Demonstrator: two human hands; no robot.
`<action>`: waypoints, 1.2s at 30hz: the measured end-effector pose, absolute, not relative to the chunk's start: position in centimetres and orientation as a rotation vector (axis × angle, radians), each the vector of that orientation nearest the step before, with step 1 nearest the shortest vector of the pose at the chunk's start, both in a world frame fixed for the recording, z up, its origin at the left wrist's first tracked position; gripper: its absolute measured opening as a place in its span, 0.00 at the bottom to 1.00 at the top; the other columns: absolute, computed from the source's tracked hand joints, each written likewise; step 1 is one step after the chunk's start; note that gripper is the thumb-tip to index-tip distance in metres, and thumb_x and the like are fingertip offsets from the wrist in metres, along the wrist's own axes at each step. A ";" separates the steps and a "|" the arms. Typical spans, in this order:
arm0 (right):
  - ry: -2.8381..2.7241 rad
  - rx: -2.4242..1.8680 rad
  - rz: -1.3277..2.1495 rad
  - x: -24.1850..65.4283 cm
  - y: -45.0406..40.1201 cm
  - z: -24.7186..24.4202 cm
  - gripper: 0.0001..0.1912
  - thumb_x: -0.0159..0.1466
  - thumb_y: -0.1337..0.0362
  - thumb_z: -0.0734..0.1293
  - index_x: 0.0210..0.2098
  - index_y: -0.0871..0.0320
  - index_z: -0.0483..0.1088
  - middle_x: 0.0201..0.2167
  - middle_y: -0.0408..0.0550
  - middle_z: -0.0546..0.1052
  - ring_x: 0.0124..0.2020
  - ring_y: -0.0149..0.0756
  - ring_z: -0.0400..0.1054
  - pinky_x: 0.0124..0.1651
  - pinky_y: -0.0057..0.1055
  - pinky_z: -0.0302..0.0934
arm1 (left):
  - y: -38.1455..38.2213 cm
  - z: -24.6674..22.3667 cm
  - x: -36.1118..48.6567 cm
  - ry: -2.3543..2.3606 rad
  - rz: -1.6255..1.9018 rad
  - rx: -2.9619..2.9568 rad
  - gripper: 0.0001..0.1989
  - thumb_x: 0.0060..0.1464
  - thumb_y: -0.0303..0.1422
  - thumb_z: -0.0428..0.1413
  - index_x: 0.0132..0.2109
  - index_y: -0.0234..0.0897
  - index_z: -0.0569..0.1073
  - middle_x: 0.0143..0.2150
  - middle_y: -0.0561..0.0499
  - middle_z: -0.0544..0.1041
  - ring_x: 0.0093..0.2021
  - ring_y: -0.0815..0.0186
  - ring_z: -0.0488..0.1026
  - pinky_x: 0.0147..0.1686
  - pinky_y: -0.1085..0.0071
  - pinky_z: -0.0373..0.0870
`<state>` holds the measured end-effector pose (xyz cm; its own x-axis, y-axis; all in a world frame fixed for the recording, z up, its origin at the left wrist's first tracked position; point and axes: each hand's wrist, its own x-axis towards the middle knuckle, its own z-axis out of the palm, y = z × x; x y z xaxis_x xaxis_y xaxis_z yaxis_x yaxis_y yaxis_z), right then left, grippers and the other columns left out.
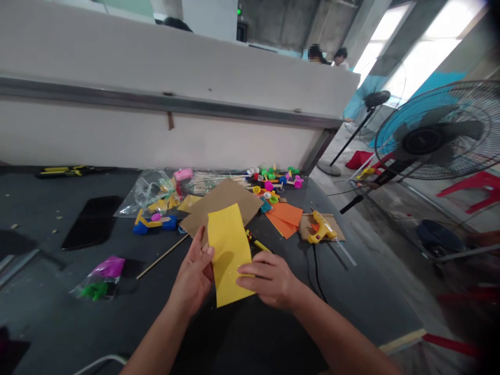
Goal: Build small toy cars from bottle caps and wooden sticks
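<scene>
A yellow rectangular sheet (228, 250) is held up between both hands, tilted, above the dark table (152, 323). My left hand (196, 271) grips its left edge, thumb towards the sheet. My right hand (269, 278) pinches the right edge, with fingers lying over the front. Behind the sheet lies a piece of brown cardboard (230, 194), partly covered. Orange sheets (285, 216) rest to the right of it. A yellow glue gun (322, 227) sits on a small cardboard piece farther right.
Around the hands are a thin wooden stick (162, 257), a bag with magenta and green pieces (107, 276), a black phone-like slab (91, 221), and colourful small parts (269, 182) along the white partition (234, 140). A fan (425, 140) stands right; people are beyond.
</scene>
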<state>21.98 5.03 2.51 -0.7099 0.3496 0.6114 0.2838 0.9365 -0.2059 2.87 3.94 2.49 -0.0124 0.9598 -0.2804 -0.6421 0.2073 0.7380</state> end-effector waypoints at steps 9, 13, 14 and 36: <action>-1.883 -0.902 0.459 20.4 5.3 2.5 0.01 0.58 0.65 0.67 0.30 0.54 0.71 0.28 0.44 0.77 0.30 0.32 0.68 0.36 0.31 0.61 | 3.7 1.0 3.2 0.836 1.147 0.518 0.17 0.42 0.24 0.61 0.43 0.34 0.74 0.40 0.44 0.80 0.39 0.59 0.77 0.39 0.68 0.74; -1.716 -1.159 0.565 20.1 7.0 3.1 0.05 0.56 0.61 0.69 0.28 0.56 0.70 0.42 0.50 0.74 0.49 0.41 0.65 0.49 0.37 0.58 | 3.2 1.3 3.4 0.837 1.056 0.525 0.16 0.38 0.22 0.62 0.38 0.34 0.76 0.38 0.45 0.80 0.38 0.59 0.77 0.39 0.67 0.74; -1.704 -1.161 0.670 20.0 7.4 3.2 0.06 0.56 0.61 0.68 0.29 0.56 0.70 0.42 0.50 0.73 0.49 0.41 0.65 0.47 0.35 0.60 | 3.1 1.5 3.4 0.837 1.039 0.506 0.15 0.37 0.22 0.63 0.37 0.33 0.77 0.38 0.45 0.80 0.38 0.58 0.77 0.38 0.65 0.75; -2.400 -0.502 0.176 19.5 4.0 6.2 0.08 0.61 0.66 0.63 0.39 0.51 0.71 0.35 0.41 0.79 0.51 0.35 0.66 0.61 0.44 0.47 | 2.8 4.2 1.7 0.778 1.105 0.505 0.18 0.41 0.28 0.64 0.43 0.32 0.74 0.41 0.41 0.79 0.35 0.58 0.77 0.35 0.66 0.73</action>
